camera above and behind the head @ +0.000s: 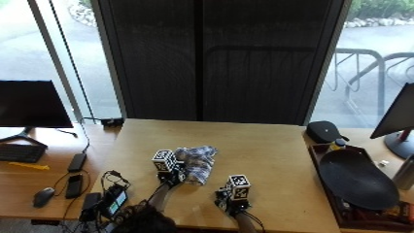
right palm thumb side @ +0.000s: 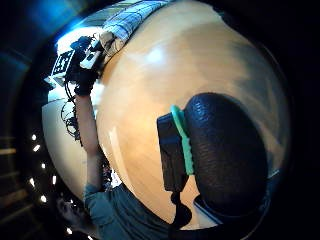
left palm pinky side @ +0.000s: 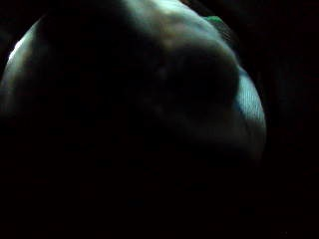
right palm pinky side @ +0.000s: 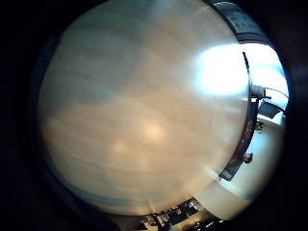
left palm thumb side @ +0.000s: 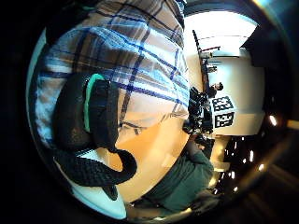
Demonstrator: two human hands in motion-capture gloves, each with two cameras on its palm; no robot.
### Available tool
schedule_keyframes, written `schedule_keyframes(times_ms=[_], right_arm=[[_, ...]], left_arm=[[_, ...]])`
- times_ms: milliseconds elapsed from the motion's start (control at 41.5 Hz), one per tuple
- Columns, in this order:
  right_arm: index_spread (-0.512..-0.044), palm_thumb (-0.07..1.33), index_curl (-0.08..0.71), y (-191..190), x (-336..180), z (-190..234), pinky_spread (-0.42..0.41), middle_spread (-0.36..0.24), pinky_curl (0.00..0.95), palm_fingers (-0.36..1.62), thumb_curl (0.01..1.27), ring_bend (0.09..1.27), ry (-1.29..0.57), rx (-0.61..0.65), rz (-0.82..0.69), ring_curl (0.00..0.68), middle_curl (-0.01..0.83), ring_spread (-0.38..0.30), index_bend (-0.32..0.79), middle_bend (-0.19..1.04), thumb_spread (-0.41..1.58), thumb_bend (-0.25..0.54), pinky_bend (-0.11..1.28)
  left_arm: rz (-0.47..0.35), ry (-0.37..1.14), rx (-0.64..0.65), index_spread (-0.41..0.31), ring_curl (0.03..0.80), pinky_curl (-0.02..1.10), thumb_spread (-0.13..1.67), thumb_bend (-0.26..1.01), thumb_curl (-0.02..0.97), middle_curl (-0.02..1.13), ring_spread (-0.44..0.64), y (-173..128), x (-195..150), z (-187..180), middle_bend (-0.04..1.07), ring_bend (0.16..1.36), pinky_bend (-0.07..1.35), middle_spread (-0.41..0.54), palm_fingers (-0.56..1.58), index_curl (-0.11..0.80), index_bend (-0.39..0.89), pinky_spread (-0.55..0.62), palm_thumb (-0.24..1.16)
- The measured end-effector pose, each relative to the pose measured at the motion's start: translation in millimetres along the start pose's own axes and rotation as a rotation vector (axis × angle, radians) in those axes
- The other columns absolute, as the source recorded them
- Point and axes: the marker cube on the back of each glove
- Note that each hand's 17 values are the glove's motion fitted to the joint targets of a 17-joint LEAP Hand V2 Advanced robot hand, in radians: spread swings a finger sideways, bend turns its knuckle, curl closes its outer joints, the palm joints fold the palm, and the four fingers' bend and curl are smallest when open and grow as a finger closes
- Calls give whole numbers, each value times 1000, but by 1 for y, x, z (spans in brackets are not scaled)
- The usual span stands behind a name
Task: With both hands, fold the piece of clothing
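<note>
Left grip (camera above and behind the head: 169, 173) clutches plaid garment (camera above and behind the head: 196, 162) beside it.

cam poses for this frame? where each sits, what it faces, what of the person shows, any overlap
Outside view: above and behind the head, facing the light wooden table; left hand, right hand, crumpled blue-and-white plaid garment.
Left thumb side: left palm, facing the garment; gloved finger.
Left little finger side: nearly dark.
Right thumb side: right palm, facing the table; far left hand at the garment.
Right little finger side: bare table.
Shared: garment, table.
</note>
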Motion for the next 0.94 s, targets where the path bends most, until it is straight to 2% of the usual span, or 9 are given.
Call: schedule_keyframes(times_ms=[217,361,506,747,843,940], right_arm=[[-362,315,382,4,5,1,267,12,347,149,260,264,20,-2,38,313,274,109,182,167,1450,-10,273],[-363,305,382,-6,-9,2,267,2,349,143,257,254,-113,36,-127,311,274,108,182,164,1450,-9,277],[-363,302,383,-1,4,-2,266,0,350,141,256,248,32,-4,22,310,275,108,183,165,1450,-8,278],[-369,296,376,0,-3,2,267,-1,350,127,255,254,-43,2,-55,312,277,117,173,167,1446,-9,284],[-370,295,375,6,2,2,268,-1,351,122,255,253,-14,-4,-12,314,278,120,177,165,1444,-8,285],[-371,296,373,11,2,1,268,-2,351,123,255,252,-9,-15,7,314,281,122,177,169,1444,-7,285]], left_arm=[[-11,-1,-7,-141,304,344,1404,-8,261,341,323,1,0,0,170,336,274,46,406,438,185,370,242],[-4,4,-12,-141,306,348,1403,-8,261,341,324,1,1,0,171,334,271,45,406,438,184,370,242],[-1,21,-23,-141,307,351,1400,-5,263,346,324,2,2,0,174,330,265,45,409,437,182,370,252],[27,-2,24,-141,309,356,1396,-7,265,349,324,-4,0,0,172,326,259,45,411,436,182,371,258],[54,33,19,-140,311,359,1398,-10,262,347,322,-4,4,2,168,329,261,45,407,435,179,371,249],[14,3,15,-141,314,362,1399,-9,262,348,321,-4,0,2,170,333,264,44,401,432,174,372,246]])
